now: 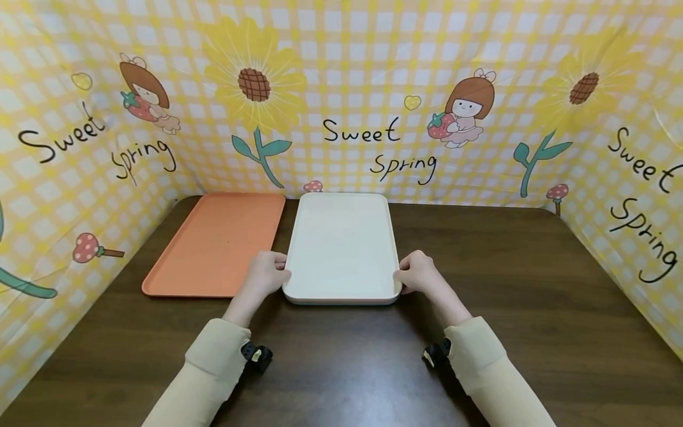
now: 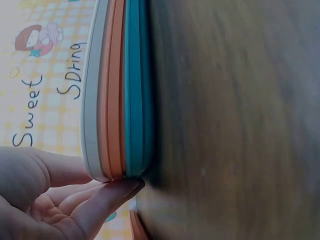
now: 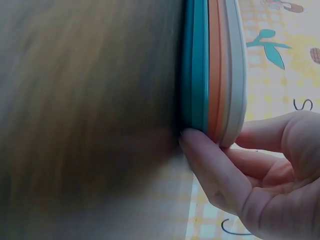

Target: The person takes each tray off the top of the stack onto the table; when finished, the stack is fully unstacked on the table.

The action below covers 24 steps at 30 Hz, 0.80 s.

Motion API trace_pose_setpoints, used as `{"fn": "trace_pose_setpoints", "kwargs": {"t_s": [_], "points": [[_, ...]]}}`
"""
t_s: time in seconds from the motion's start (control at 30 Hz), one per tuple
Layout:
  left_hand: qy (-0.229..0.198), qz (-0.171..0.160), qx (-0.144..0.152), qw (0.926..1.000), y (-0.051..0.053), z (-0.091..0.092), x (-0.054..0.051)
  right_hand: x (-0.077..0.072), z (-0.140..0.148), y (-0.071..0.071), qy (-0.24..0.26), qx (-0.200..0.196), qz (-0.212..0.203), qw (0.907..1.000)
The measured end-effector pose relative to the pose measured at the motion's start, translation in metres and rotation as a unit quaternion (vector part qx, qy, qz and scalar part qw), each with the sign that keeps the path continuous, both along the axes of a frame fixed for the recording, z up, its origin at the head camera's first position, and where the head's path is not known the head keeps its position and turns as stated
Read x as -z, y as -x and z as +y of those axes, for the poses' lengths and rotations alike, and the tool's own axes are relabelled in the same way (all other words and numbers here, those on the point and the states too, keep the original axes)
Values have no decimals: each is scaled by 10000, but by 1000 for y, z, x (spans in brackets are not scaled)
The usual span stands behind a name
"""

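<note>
A white tray (image 1: 342, 246) lies on top of a stack in the middle of the table. In the left wrist view, orange tray edges (image 2: 116, 100) and teal ones (image 2: 137, 100) show beneath the white edge (image 2: 92, 110). My left hand (image 1: 263, 274) grips the stack's left side near its front corner, thumb at the white rim and fingers along the lower edges. On the opposite side my right hand (image 1: 421, 273) holds the stack the same way; in the right wrist view a fingertip touches the teal edge (image 3: 197, 75). Some fingers are hidden behind the trays.
Left of the stack, a single orange tray (image 1: 219, 246) lies flat, its right front corner partly behind my left hand. The brown wooden table (image 1: 341, 367) is bordered at the back and sides by yellow checked cloth (image 1: 352, 77) with printed flowers and words.
</note>
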<state>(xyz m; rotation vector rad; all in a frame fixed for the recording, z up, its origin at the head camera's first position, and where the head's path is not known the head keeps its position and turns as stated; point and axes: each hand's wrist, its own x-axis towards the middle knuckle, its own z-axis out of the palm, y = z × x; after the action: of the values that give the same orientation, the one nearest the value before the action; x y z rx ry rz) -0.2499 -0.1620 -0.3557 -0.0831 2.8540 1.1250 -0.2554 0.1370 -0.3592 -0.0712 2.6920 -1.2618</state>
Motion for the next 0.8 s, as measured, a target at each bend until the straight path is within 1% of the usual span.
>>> {"fn": "trace_pose_setpoints", "kwargs": {"t_s": [0.07, 0.2, 0.27, 0.4, 0.47, 0.5, 0.57, 0.7, 0.8], "points": [[94, 73, -84, 9999, -1, -4, -1, -1, -6, 1, 17, -15, -5, 10000], [367, 319, -198, 9986, -5, -10, -5, -2, -17, 1, 60, -11, -49, 10000], [473, 465, -212, 9976, -7, -13, -6, -2, -23, 2, 73, 4, -66, 10000], [670, 921, -153, 9934, -8, -19, -5, -1, -31, 3, 130, 58, -56, 9999], [749, 1018, -154, 9919, -8, -23, -4, 0, -35, 3, 143, 86, -62, 9998], [778, 1036, -161, 9914, -8, -25, -4, 0, -37, 3, 134, 97, -64, 9998], [777, 964, -229, 9920, -7, -29, -4, 1, -41, 3, 111, 115, -68, 9998], [747, 703, -339, 9942, -7, -33, -6, 1, -47, 3, 63, 121, -55, 9999], [780, 683, -366, 9939, -6, -35, -8, -1, -49, 4, 38, 126, -38, 9999]]}}
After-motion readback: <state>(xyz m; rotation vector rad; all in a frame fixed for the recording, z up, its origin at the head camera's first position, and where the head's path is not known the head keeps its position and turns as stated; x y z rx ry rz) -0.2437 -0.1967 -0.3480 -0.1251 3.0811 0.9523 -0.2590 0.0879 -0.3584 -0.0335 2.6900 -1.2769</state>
